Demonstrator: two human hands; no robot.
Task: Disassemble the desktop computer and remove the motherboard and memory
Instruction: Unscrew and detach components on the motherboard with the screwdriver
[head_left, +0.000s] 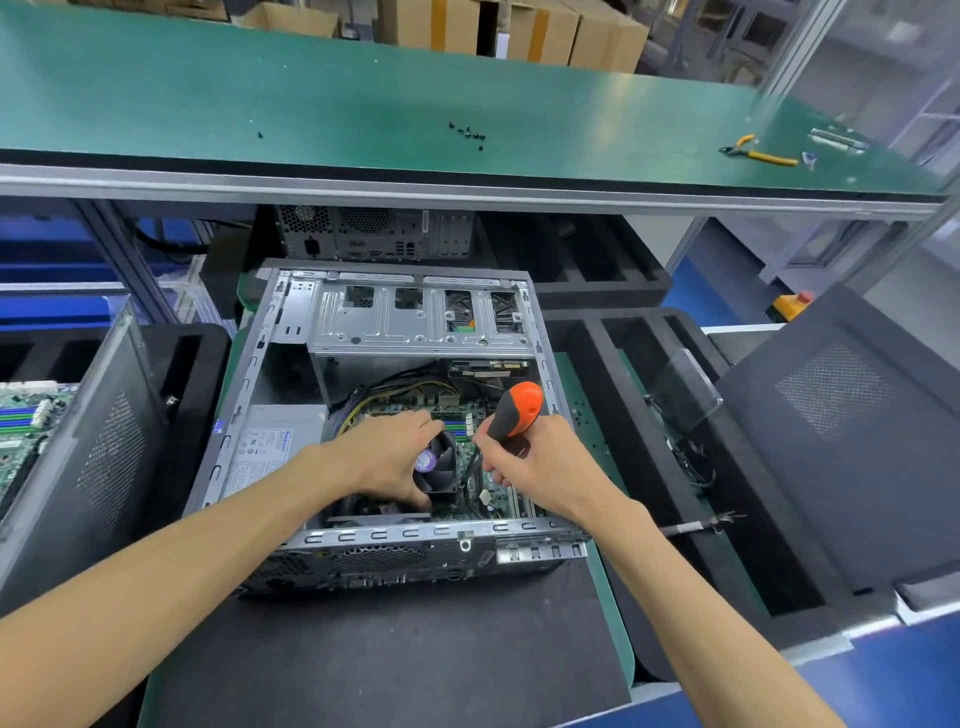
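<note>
Head view, looking down into an open desktop computer case (291, 322) lying on its side on a dark mat on the table (618, 649), side panel off, long axis running away from the camera, rear port panel (384, 566) nearest, silver drive cage (415, 319) at the far end. Inside: green motherboard (498, 493) flat on the case floor toward the near right, blue and green memory slots (460, 428) lying across it, black and yellow cables (395, 387) looping above, grey power supply (270, 447) at left with a white label, print too small to read. Black cooler fan (439, 467) in the middle with a purple round sticker, writing not legible. Left hand (384, 452) curled over the fan, fingers wrapped round its frame. Right hand (540, 462) pinching an orange-and-black screwdriver (514, 410), handle tilted up and away, shaft pointing down at the board beside the fan. On the green shelf (363, 93) above: loose black screws (467, 134) and yellow-handled pliers (758, 152). Second motherboard (21, 421) at far left.
</note>
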